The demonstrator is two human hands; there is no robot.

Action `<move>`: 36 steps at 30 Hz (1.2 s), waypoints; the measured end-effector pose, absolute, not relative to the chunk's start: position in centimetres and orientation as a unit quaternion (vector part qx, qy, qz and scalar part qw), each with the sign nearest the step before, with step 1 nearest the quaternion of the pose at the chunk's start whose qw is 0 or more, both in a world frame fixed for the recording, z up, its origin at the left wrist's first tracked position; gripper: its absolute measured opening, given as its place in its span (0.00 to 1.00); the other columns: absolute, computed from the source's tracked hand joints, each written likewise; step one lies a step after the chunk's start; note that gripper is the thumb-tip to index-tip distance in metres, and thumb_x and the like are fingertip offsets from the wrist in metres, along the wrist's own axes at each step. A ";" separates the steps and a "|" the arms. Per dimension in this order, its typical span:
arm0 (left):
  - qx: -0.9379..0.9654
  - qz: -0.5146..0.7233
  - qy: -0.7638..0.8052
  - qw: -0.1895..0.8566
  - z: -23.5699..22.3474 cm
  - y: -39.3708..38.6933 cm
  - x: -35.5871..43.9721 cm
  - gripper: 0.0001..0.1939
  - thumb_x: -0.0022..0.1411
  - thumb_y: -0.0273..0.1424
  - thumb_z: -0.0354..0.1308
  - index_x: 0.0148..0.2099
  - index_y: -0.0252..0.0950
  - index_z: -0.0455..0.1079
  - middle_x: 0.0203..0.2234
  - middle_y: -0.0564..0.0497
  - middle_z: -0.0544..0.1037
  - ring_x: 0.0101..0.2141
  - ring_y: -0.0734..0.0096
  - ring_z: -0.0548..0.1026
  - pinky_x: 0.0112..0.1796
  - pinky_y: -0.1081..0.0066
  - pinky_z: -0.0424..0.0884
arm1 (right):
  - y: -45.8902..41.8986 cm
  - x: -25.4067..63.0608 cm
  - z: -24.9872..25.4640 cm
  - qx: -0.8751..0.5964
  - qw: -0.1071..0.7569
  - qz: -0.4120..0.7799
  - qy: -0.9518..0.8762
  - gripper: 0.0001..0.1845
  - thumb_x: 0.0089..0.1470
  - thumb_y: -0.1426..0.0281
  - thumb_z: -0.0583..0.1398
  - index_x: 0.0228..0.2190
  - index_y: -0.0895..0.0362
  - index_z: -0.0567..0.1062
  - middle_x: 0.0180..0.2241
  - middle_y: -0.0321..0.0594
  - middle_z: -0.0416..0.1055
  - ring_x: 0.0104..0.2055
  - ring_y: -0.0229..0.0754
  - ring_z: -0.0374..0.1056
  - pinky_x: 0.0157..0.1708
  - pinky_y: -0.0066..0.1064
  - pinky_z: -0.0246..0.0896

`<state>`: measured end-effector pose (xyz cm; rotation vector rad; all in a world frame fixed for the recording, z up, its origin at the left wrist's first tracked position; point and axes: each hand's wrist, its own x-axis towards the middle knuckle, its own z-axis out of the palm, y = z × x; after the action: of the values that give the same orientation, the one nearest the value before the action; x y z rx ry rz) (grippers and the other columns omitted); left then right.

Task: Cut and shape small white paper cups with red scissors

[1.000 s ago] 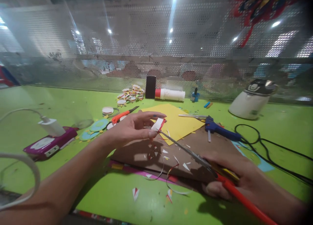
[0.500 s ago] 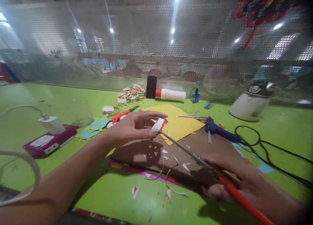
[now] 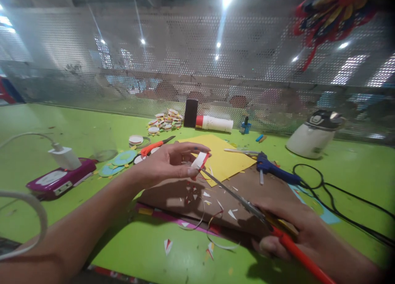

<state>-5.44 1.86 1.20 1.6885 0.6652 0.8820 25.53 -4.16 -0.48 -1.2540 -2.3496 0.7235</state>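
Note:
My left hand point(image 3: 168, 162) pinches a small white and red paper piece point(image 3: 200, 160) above a brown cardboard sheet point(image 3: 256, 189). My right hand point(image 3: 290, 230) grips the red handles of a pair of scissors point(image 3: 237, 197), low at the right. The long blades reach up and left, and their tips meet the lower edge of the paper piece. Small white and red paper offcuts point(image 3: 205, 195) lie scattered on the cardboard and on the green table point(image 3: 77, 123) below it.
A yellow sheet point(image 3: 222, 156) lies behind the cardboard, with a blue glue gun point(image 3: 274, 169) and its black cable point(image 3: 336, 193) to the right. Orange-handled scissors point(image 3: 154, 145), paper discs point(image 3: 123, 157), a stack of rings point(image 3: 165, 120), a glue bottle point(image 3: 214, 123), a purple device point(image 3: 58, 181), a white appliance point(image 3: 314, 134).
The view has tilted slightly, so things sit a little lower and left. Both hands keep their hold, with the scissor tips still at the paper piece.

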 end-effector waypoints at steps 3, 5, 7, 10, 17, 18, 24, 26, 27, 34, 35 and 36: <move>0.714 0.366 0.288 0.522 1.3 1.8 -5.4 0.26 0.58 0.34 0.67 0.59 0.37 0.69 0.40 0.44 0.78 0.39 0.65 0.75 0.42 0.65 0.73 | -4.3 25.5 -0.5 -0.459 0.194 0.213 -0.841 0.17 0.54 0.55 0.62 0.43 0.48 0.80 0.38 0.39 0.80 0.36 0.49 0.75 0.36 0.36 0.72; 0.716 0.369 0.295 0.513 1.5 1.8 -5.3 0.26 0.58 0.34 0.67 0.58 0.37 0.70 0.39 0.45 0.78 0.38 0.66 0.75 0.41 0.67 0.72 | -4.3 25.5 -0.6 -0.467 0.197 0.179 -0.843 0.17 0.53 0.55 0.63 0.42 0.49 0.80 0.40 0.40 0.80 0.40 0.52 0.75 0.39 0.39 0.72; 0.717 0.374 0.294 0.509 1.5 1.8 -5.2 0.26 0.58 0.34 0.67 0.58 0.36 0.70 0.39 0.46 0.78 0.38 0.67 0.75 0.40 0.68 0.72 | -4.3 25.5 -0.7 -0.467 0.194 0.184 -0.843 0.16 0.53 0.55 0.63 0.41 0.49 0.80 0.39 0.40 0.80 0.39 0.51 0.75 0.40 0.39 0.71; 0.719 0.374 0.288 0.511 1.6 1.9 -5.3 0.26 0.57 0.33 0.67 0.58 0.36 0.70 0.39 0.45 0.78 0.39 0.66 0.75 0.41 0.68 0.72 | -4.2 25.6 -0.9 -0.462 0.185 0.226 -0.837 0.16 0.54 0.56 0.62 0.42 0.50 0.79 0.37 0.38 0.80 0.37 0.49 0.74 0.38 0.35 0.71; 0.709 0.362 0.280 0.536 1.5 1.9 -5.4 0.25 0.58 0.31 0.67 0.57 0.36 0.71 0.39 0.46 0.78 0.38 0.68 0.76 0.42 0.67 0.73 | -4.1 25.9 -1.0 -0.468 0.148 0.315 -0.812 0.21 0.56 0.53 0.60 0.44 0.51 0.79 0.40 0.41 0.80 0.38 0.50 0.75 0.34 0.34 0.71; 0.708 0.364 0.275 0.538 1.5 1.8 -5.5 0.25 0.58 0.30 0.67 0.57 0.36 0.71 0.38 0.47 0.78 0.37 0.69 0.76 0.42 0.68 0.74 | -4.1 26.0 -1.0 -0.472 0.145 0.321 -0.808 0.21 0.56 0.53 0.60 0.45 0.51 0.78 0.42 0.41 0.79 0.39 0.51 0.75 0.35 0.35 0.72; 0.701 0.370 0.245 0.558 1.2 1.9 -5.5 0.23 0.58 0.28 0.67 0.57 0.38 0.72 0.38 0.49 0.77 0.38 0.70 0.77 0.43 0.67 0.75 | -4.1 26.1 -1.1 -0.460 0.158 0.353 -0.799 0.20 0.54 0.54 0.62 0.45 0.50 0.78 0.43 0.39 0.79 0.42 0.49 0.74 0.39 0.34 0.72; 0.703 0.371 0.248 0.554 1.2 1.8 -5.5 0.23 0.58 0.28 0.67 0.56 0.38 0.72 0.40 0.48 0.78 0.39 0.68 0.77 0.43 0.67 0.75 | -4.2 26.1 -1.2 -0.463 0.164 0.336 -0.803 0.20 0.53 0.54 0.64 0.44 0.50 0.79 0.43 0.39 0.79 0.43 0.50 0.74 0.41 0.35 0.71; 0.705 0.371 0.251 0.550 1.3 1.8 -5.5 0.23 0.58 0.29 0.67 0.56 0.38 0.72 0.41 0.47 0.77 0.40 0.68 0.77 0.44 0.67 0.75 | -4.2 26.1 -1.2 -0.465 0.165 0.324 -0.807 0.19 0.52 0.54 0.64 0.43 0.50 0.80 0.43 0.39 0.79 0.43 0.51 0.74 0.41 0.36 0.71; 0.716 0.346 0.277 0.539 1.7 1.8 -5.7 0.25 0.58 0.31 0.67 0.57 0.35 0.71 0.40 0.45 0.79 0.40 0.66 0.77 0.42 0.68 0.73 | -4.6 25.7 -1.1 -0.447 0.169 0.273 -0.835 0.18 0.56 0.53 0.61 0.40 0.51 0.80 0.38 0.40 0.80 0.40 0.50 0.74 0.36 0.35 0.69; 0.717 0.342 0.279 0.539 1.7 1.9 -5.7 0.25 0.58 0.31 0.67 0.58 0.35 0.71 0.40 0.44 0.79 0.40 0.66 0.77 0.42 0.68 0.73 | -4.6 25.7 -1.1 -0.450 0.168 0.254 -0.839 0.18 0.56 0.53 0.61 0.40 0.52 0.81 0.38 0.40 0.80 0.38 0.49 0.74 0.36 0.35 0.69; 0.718 0.339 0.282 0.538 1.7 1.9 -5.8 0.26 0.58 0.32 0.67 0.58 0.35 0.70 0.40 0.43 0.79 0.40 0.65 0.77 0.42 0.68 0.72 | -4.6 25.8 -1.2 -0.452 0.168 0.238 -0.843 0.19 0.56 0.52 0.61 0.40 0.52 0.81 0.36 0.40 0.80 0.37 0.48 0.73 0.35 0.35 0.69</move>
<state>-5.77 1.88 1.72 1.7092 0.6701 0.8058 25.77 -4.61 -1.20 -1.2859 -2.3975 0.6775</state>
